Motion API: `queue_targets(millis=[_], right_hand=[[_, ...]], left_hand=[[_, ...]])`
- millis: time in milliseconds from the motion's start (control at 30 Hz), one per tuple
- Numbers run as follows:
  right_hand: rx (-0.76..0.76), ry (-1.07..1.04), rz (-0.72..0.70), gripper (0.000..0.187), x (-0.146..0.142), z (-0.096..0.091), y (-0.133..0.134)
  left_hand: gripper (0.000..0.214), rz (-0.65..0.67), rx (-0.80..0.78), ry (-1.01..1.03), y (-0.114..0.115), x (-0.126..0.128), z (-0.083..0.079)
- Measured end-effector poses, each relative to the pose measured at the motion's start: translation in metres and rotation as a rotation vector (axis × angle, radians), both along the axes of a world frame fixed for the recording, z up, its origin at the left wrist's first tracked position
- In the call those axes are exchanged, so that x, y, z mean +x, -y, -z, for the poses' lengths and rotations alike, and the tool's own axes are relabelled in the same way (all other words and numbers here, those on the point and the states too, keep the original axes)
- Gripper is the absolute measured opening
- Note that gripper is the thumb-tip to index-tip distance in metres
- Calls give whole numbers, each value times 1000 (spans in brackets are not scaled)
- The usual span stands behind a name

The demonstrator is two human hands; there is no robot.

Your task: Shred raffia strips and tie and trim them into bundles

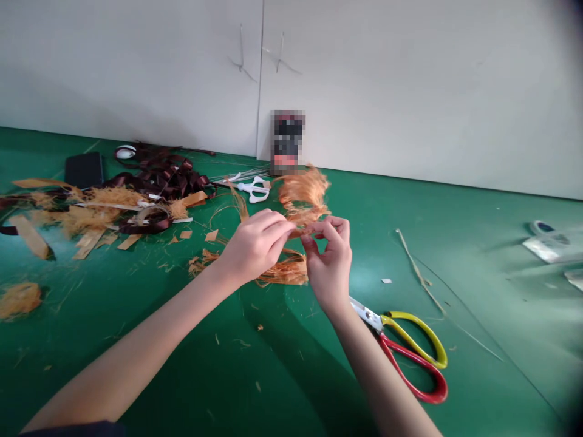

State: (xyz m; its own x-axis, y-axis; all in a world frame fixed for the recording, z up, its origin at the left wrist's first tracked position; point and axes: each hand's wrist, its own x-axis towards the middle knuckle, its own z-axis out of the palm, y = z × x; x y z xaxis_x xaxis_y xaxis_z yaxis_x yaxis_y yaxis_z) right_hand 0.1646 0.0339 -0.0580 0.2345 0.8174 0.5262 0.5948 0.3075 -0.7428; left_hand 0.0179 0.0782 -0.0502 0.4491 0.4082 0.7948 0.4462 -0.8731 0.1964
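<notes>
Pinched between the fingertips of both hands is a bundle of orange fibre strands (pixel 304 193), its loose end fanned upward and blurred. My left hand (pixel 257 246) comes in from the left with its fingers closed on the bundle. My right hand (pixel 328 258) faces it, thumb and forefinger pressed together on the same strands. Behind and below the hands, more orange strands (pixel 286 272) show near the green tabletop. What exactly lies between the fingertips is too small to make out.
Scissors with yellow and red handles (pixel 414 346) lie beside my right forearm. Small white scissors (pixel 255 189) are further back. At left sit a heap of brown ribbon (pixel 164 173), orange scraps (pixel 109 203) and a dark phone-like object (pixel 84 169). A white wall (pixel 410 85) bounds the back.
</notes>
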Motion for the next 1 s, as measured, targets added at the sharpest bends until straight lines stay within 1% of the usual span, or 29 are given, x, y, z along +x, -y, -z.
queue_targets(millis=[133,233,300,400,467,533,600,733,800,867,1000], right_hand=[[-77,-68,88,9,1,-3,5],[-186,-177,95,2,4,-4,10],[-261,-309,18,7,4,-2,13],[-353,-544,-137,15,2,2,16],[-366,-635,-180,16,-1,5,17],[-341,-641,-182,14,-2,5,17],[-316,-601,-182,12,-2,4,16],[-318,-444,-220,9,3,-2,14],[-312,-375,-242,12,6,-4,13],[-292,-361,-270,17,7,-6,12],[-268,-406,-328,20,9,-9,10]], left_hand=[[14,-55,67,-41,10,2,1],[13,-88,77,-48,22,4,4],[12,-120,42,-11,28,6,6],[10,-153,-44,55,33,9,6],[11,-157,-87,66,33,9,5],[13,-155,-101,59,32,8,2],[14,-153,-104,41,30,6,-2],[17,-147,-137,-7,26,1,-9],[20,-132,-157,-27,24,0,-11],[22,-121,-181,-39,23,0,-11],[24,-96,-203,-43,21,2,-10]])
